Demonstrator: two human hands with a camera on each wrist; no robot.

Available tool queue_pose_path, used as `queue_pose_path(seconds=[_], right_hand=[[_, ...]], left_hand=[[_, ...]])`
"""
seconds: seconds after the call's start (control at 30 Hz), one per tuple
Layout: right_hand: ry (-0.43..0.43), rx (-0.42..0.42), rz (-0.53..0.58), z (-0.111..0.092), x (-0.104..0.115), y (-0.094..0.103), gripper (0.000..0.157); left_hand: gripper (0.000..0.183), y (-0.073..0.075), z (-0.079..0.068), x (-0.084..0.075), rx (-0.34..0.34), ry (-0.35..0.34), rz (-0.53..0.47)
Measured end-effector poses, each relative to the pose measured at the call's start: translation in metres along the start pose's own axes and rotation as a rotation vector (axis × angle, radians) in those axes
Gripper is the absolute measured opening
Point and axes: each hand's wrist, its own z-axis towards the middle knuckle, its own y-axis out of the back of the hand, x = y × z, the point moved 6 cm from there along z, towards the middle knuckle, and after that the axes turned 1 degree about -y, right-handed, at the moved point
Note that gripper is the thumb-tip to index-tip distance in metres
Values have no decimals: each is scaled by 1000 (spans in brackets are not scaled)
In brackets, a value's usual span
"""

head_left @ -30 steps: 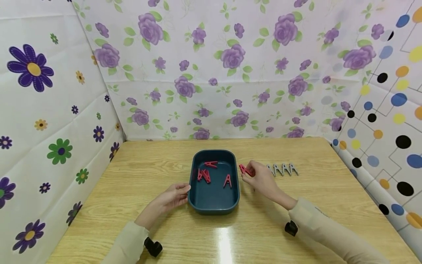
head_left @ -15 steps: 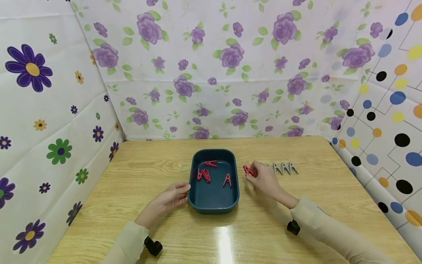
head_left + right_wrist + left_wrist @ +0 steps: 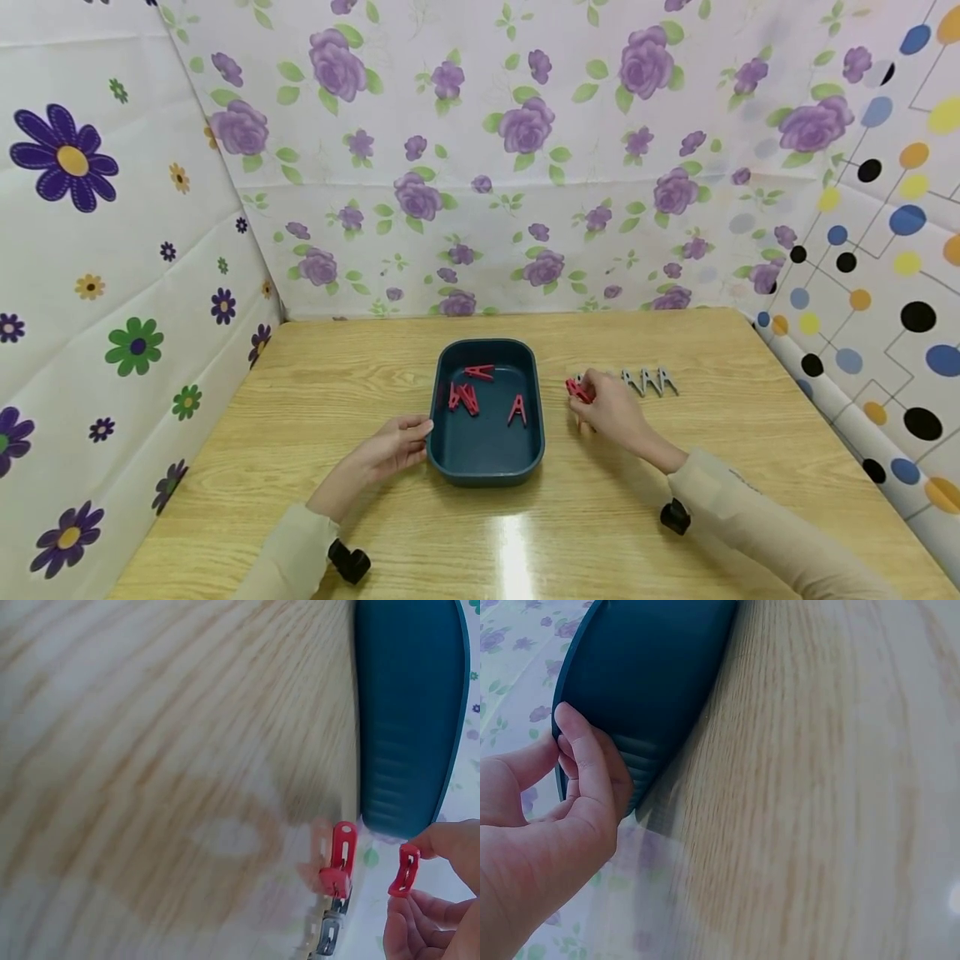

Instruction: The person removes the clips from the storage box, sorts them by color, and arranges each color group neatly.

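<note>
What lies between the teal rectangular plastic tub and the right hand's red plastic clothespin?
Bare wooden tabletop separates the tub from the clothespin in the head view.

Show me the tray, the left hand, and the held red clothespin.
Tray (image 3: 491, 437), head view: bare inner floor.
Left hand (image 3: 393, 446), head view: middle of the hand.
Held red clothespin (image 3: 407, 870), right wrist view: body's middle.

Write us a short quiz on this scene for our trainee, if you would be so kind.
1. What does the right hand pinch: (a) a grey clothespin, (b) a red clothespin, or (c) nothing?
2. Which hand touches the tub?
3. True or false: the grey clothespins are inside the tub.

Key:
1: b.
2: The left hand.
3: False; the grey clothespins are on the table, right of the tub in the head view.
</note>
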Motion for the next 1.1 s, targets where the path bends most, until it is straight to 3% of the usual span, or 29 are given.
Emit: queue_pose_path(seconds=[0.4, 0.63, 1.1], right_hand=[[-10, 29, -61, -4, -17, 4, 28], [-82, 66, -72, -8, -24, 4, 39], [-160, 129, -59, -14, -33, 3, 41]], left_hand=[[36, -2, 1, 0, 3, 5, -14], [38, -2, 2, 1, -3, 12, -26], [50, -1, 2, 1, 7, 13, -30]])
